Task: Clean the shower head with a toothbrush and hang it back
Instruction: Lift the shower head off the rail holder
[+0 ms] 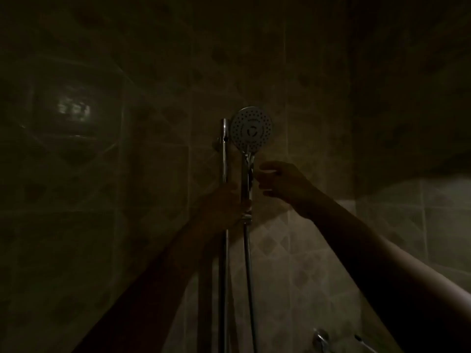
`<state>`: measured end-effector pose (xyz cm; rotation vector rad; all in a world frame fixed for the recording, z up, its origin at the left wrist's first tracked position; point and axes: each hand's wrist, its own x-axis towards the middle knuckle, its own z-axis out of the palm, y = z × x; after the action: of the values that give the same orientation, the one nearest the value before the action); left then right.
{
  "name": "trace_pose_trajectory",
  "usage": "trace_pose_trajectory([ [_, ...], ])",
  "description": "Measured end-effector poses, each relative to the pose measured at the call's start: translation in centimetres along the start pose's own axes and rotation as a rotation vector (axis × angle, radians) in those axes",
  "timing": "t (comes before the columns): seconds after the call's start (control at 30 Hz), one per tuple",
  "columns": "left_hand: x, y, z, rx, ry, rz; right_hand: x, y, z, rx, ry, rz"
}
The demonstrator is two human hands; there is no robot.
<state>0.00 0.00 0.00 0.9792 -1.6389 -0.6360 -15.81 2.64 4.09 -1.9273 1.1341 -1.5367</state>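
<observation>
The round chrome shower head [251, 129] stands upright against the tiled wall, face towards me, beside the vertical slide rail [224, 154]. Its handle runs straight down into the hose [248, 263]. My left hand [223, 203] grips the lower end of the handle, where it meets the rail. Just right of the handle, my right hand [279, 183] hovers with its fingers loosely curled; the fingertips are close to the handle and hold nothing that I can see. No toothbrush is in view. The room is very dark.
Patterned wall tiles [318, 250] fill the view. A chrome tap [320, 338] and a lever [364, 342] show at the bottom edge, right of the hose. A glossy surface on the left carries a faint reflection [74, 110].
</observation>
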Motion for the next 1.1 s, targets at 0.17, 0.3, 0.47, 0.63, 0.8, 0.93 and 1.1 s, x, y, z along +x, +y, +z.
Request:
trace_pose_trajectory([
  [0.17,2.0,-0.8,0.0,0.078,-0.004,0.058,2.1,-0.2,1.8,-0.007,0.066,-0.029],
  [0.3,2.9,-1.4,0.2,0.188,0.017,0.098,3.3,-0.1,2.3,0.069,0.069,0.000],
  [0.47,3.6,-1.8,0.6,0.328,0.024,0.189,4.1,0.3,2.8,0.031,0.088,0.021],
  [0.63,4.6,-1.9,0.7,0.240,0.012,0.186,4.3,0.5,3.1,-0.070,0.127,-0.043],
  [0.8,4.9,0.0,1.1,0.180,0.046,0.223,4.0,-1.0,1.9,-0.046,0.203,-0.110],
  [0.93,4.9,2.4,2.9,0.132,0.003,0.248,3.0,-2.7,-0.8,-0.038,0.192,-0.139],
  [1.1,2.3,4.6,7.2,0.005,-0.085,0.209,0.0,-2.6,-5.5,-0.084,0.262,-0.128],
])
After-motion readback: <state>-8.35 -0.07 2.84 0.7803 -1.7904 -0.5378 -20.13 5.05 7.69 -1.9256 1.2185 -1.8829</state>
